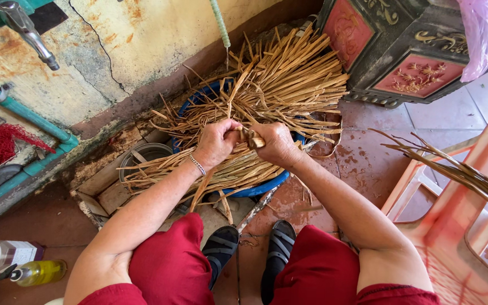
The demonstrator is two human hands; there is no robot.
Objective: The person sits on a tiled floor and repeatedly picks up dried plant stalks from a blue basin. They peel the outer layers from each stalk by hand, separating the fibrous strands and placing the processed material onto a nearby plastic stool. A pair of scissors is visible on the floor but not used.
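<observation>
1. Short cut strip of dried cane [253, 139]: centre of frame, pinched between both hands, long axis running left to right.
2. Left hand [217, 142]: clenched on the strip's left end.
3. Right hand [278, 144]: clenched on its right end; equally near.
4. Heap of cane strips [280, 85]: directly beyond the hands, fanning toward upper right.
5. Blue basin [261, 187]: beneath the heap.

both hands [248, 141] grip a strip [251, 137] above piled bamboo strips [289, 85].
</observation>
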